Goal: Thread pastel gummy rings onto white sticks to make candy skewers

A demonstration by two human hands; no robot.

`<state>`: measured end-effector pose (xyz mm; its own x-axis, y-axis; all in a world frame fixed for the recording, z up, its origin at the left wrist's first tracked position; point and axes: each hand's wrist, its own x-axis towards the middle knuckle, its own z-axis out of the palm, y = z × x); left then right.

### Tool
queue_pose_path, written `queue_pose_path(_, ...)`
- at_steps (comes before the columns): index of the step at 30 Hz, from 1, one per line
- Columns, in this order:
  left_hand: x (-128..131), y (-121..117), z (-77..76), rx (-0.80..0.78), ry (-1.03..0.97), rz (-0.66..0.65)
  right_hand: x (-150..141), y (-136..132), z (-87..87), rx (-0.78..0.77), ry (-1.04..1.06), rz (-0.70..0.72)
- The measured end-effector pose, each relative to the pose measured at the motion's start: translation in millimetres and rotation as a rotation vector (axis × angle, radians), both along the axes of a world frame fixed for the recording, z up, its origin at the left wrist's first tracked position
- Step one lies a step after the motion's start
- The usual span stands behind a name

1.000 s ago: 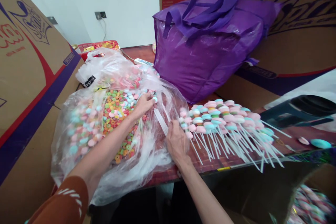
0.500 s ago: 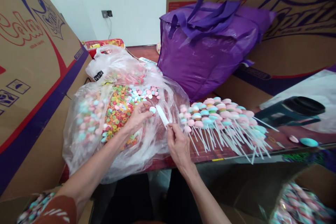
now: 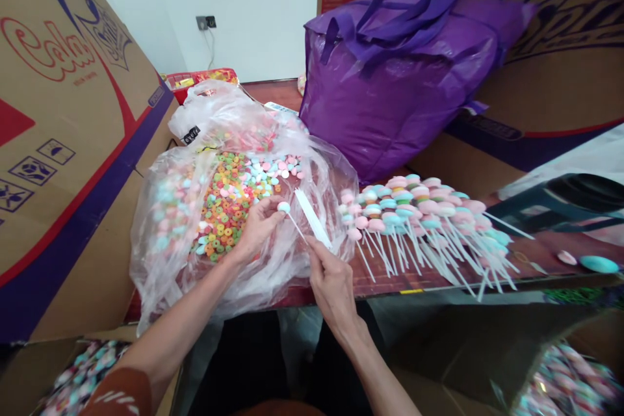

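Between the fingertips of my left hand is a small pale blue candy piece. My right hand pinches a thin white stick, whose upper end meets the candy piece. A bundle of white sticks lies on the clear plastic bag just beyond my right fingers. Under and beside my left hand, the bag holds ring-shaped candies in several colours and pink, white and blue pieces. To the right of my right hand lies a pile of pink and blue candies on sticks.
Behind the pile stands a purple bag. A cardboard box rises at the left. A dark tumbler lies at the right, near a blue disc. Below the table edge, a box holds wrapped sweets.
My right hand held the bundle of sticks earlier; now the bundle lies on the bag and a single stick is in my fingers, against the candy piece. The view has shifted slightly.
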<state>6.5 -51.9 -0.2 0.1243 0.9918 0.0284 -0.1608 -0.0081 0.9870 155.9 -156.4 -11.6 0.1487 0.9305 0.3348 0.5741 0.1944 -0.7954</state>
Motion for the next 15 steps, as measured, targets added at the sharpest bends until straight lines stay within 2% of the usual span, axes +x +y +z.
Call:
queue_pose_path(5, 1.9, -8.0, -5.3, -0.005, 0.027, 0.031, -3.7, 2.2, 2.9, -0.059, -0.027, 0.007)
queue_pose_path(11, 7.7, -15.9, -15.3, 0.088, 0.153, 0.171, -15.3, 4.7, 17.4, -0.166, -0.087, -0.042)
queue_pose_path(15, 6.0, -18.5, -14.0, 0.189, 0.277, 0.225, -24.6, 10.1, 17.1, -0.170, -0.047, -0.076)
